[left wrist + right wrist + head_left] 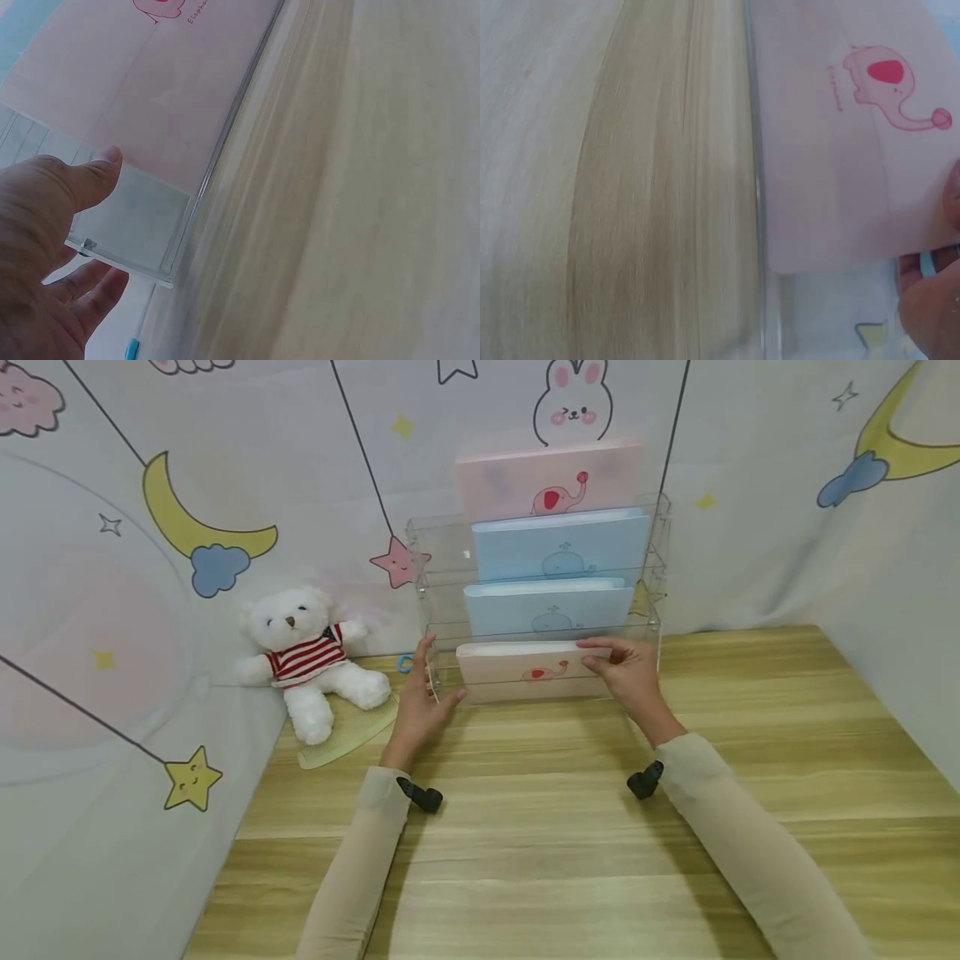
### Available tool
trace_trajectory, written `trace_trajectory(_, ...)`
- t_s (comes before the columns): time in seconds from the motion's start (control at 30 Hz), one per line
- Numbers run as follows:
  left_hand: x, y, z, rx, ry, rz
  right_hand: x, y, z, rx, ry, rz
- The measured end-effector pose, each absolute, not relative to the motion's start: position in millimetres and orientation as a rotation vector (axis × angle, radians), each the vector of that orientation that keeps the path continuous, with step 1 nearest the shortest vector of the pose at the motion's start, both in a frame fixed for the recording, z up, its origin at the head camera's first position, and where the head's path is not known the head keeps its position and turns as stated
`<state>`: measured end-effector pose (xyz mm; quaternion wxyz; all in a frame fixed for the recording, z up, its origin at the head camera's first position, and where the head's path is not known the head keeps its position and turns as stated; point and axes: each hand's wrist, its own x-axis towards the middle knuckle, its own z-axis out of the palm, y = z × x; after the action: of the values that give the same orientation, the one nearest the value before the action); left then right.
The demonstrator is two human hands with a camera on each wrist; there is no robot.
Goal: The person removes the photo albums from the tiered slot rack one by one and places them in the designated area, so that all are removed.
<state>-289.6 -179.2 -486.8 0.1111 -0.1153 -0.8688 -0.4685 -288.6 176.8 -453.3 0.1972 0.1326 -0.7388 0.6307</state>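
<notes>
A clear tiered file rack (450, 583) stands against the backdrop. In its lowest front pocket sits a pink folder (495, 670) with an elephant print. My right hand (628, 672) pinches this folder at its upper right corner, thumb on the front. My left hand (418, 714) holds the rack's lower left side, thumb in front of the panel and fingers around the outer edge, as the left wrist view shows. Behind the front folder stand two blue folders with whale prints, a lower one (502, 610) and a higher one (510, 550). Another pink elephant folder (498, 485) stands in the top tier.
A white teddy bear (311, 647) in a striped shirt leans on the backdrop left of the rack. A pale yellow comb (348, 739) lies at its feet. Beside the rack is a small blue ring (405, 663). Printed cloth walls surround the wooden table (525, 852).
</notes>
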Motion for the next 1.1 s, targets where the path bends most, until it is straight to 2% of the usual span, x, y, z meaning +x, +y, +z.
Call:
trace_trajectory(0.5, -287.9, -175.5, -484.5, -0.362, -2.538, -1.37, -287.9, 166.9, -450.8, 0.278, -1.975, 1.666)
trace_trajectory(1.1, -289.8, -189.5, -484.8, -0.408, -2.569, -1.441, -283.6, 157.1, -425.0, 0.293, -1.893, 1.653)
